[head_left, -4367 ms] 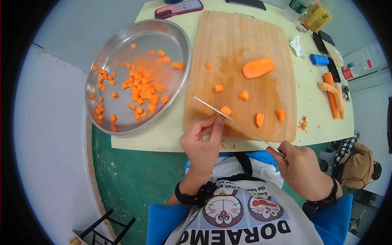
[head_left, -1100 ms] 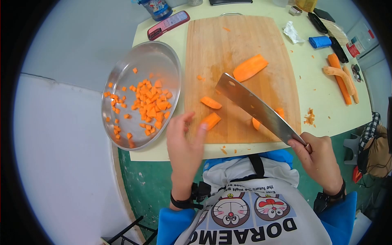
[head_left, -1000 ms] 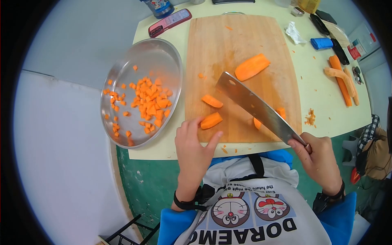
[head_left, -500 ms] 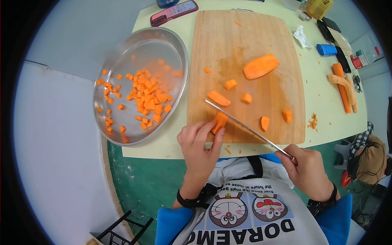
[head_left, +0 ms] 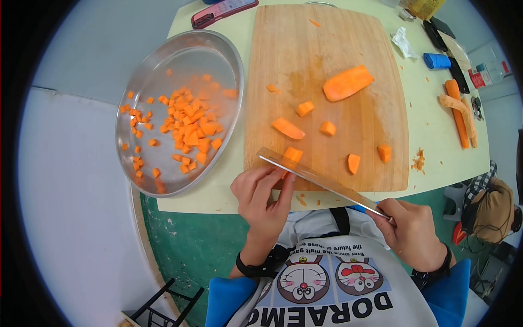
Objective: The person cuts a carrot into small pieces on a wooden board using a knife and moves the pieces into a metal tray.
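My right hand (head_left: 411, 231) is closed round the handle of a kitchen knife (head_left: 332, 184). The blade slants up to the left and lies across a carrot piece (head_left: 293, 154) at the near edge of the wooden cutting board (head_left: 327, 49). With bent fingers my left hand (head_left: 262, 199) pinches the near end of that piece, its fingertips close to the blade, which partly hides the carrot. Farther up the board lie a larger carrot chunk (head_left: 348, 83), a carrot wedge (head_left: 289, 128) and several smaller pieces.
An oval metal tray (head_left: 180, 43) with many carrot cubes stands left of the board. On the right side are a long carrot (head_left: 456, 111), a blue roll (head_left: 437, 61), a crumpled tissue (head_left: 403, 42) and peelings (head_left: 418, 159). A phone (head_left: 224, 12) lies at the back.
The knife has moved from beside the carrot piece to across it, nearer to me, and more of its flat side shows. My left hand still pinches the piece. The view has shifted slightly.
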